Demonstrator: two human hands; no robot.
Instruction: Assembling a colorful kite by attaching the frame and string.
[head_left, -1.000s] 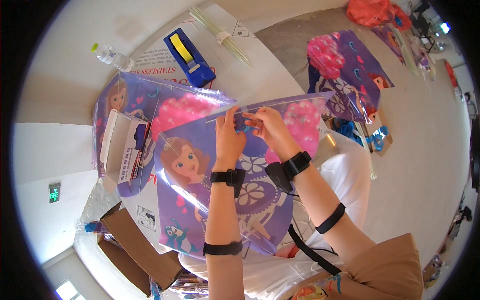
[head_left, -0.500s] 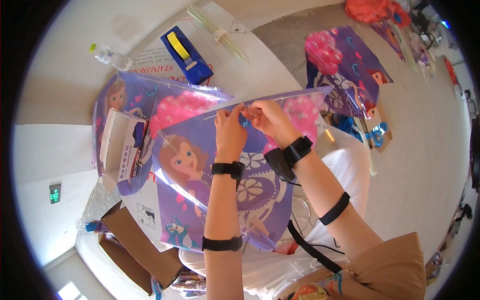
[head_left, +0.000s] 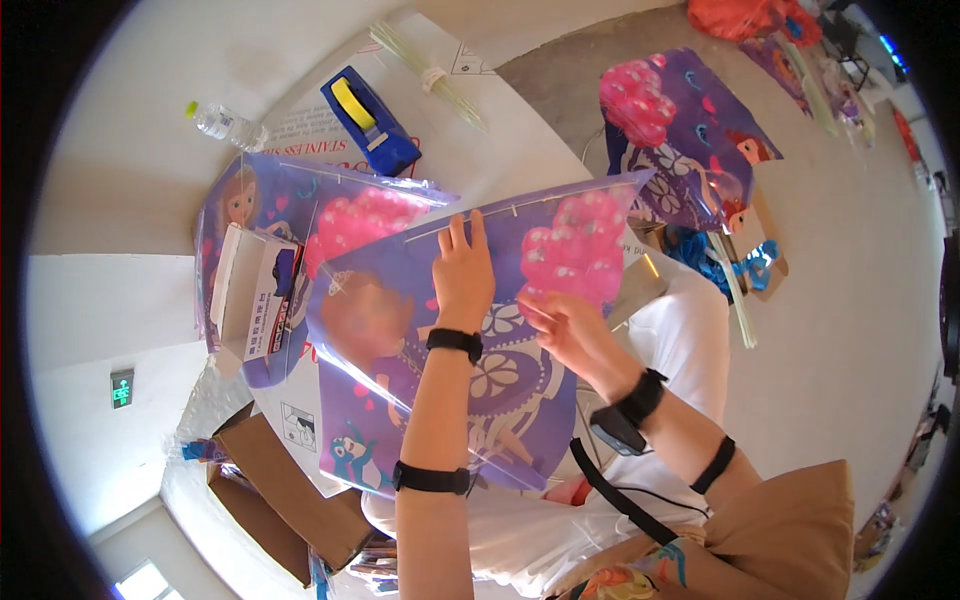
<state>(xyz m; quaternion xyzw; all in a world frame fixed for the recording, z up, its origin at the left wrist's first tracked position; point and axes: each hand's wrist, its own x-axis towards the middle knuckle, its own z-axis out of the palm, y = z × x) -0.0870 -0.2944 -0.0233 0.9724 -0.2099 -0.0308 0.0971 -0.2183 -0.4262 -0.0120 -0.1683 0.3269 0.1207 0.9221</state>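
A purple plastic kite sheet [head_left: 550,380], printed with a cartoon princess and pink balloons, lies across my lap and the board. Along its upper edge runs a thin pale rod [head_left: 516,210]. My left hand [head_left: 464,282] rests on the sheet just below that edge, fingers stretched out and two fingertips at the rod. Lower and to the right, my right hand [head_left: 575,335] hovers over the printed skirt with its thumb and fingers pinched together. Something thin and pale may be between them, too small to name. A second purple kite sheet [head_left: 365,222] lies partly under the first.
On the white printed board [head_left: 500,135] stand a blue tape dispenser [head_left: 372,125] with yellow tape and a bundle of pale rods [head_left: 430,78]. A clear bottle [head_left: 225,125], a white carton [head_left: 255,290], an open cardboard box [head_left: 290,490] and another purple sheet [head_left: 690,140] surround it.
My right hand has drawn away from the upper edge, down and to the right. My left hand has gone from a pinch to stretched fingers at the rod.
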